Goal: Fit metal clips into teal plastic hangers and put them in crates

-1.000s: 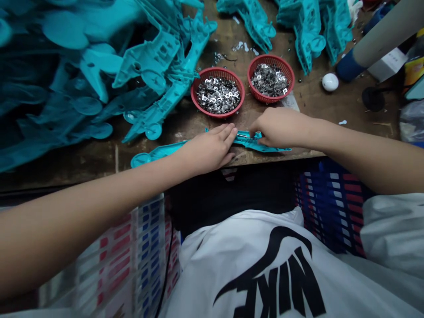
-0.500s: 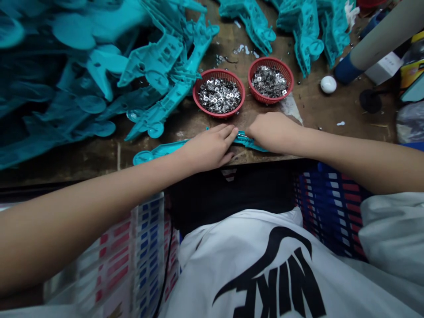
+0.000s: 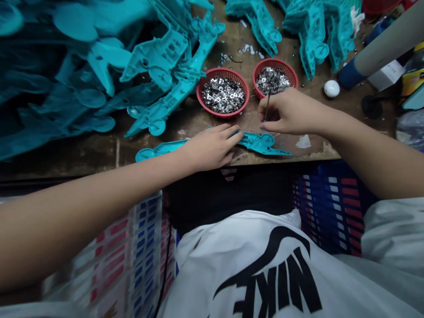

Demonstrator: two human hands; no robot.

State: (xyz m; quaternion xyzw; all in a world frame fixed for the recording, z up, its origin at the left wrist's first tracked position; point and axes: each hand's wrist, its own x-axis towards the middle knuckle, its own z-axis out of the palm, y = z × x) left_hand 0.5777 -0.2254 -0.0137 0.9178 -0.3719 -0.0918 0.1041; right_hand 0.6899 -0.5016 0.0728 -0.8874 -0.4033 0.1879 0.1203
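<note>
A long teal plastic part (image 3: 260, 142) with a round disc near each end lies along the table's front edge. My left hand (image 3: 215, 145) rests across its middle, fingers over the top and thumb on the near side, holding it down. Just above the part's right end, my right hand (image 3: 288, 110) is raised off the table. Its fingers are closed around a thin, dark metal rod-like tool (image 3: 268, 105) that points upward. The tool's lower end is hidden by the fingers, so its exact kind is unclear.
Two red baskets, a left one (image 3: 222, 110) and a right one (image 3: 275, 62), hold small metal pieces. A large heap of teal parts (image 3: 159, 75) fills the left. More teal parts (image 3: 311, 35) lie at the back. A grey post (image 3: 377, 48) and white egg-shaped object (image 3: 331, 88) stand right.
My right hand has lifted from the teal part and moved up and right, with the thin tool now showing. The part's right end is uncovered. My left hand stays on it.
</note>
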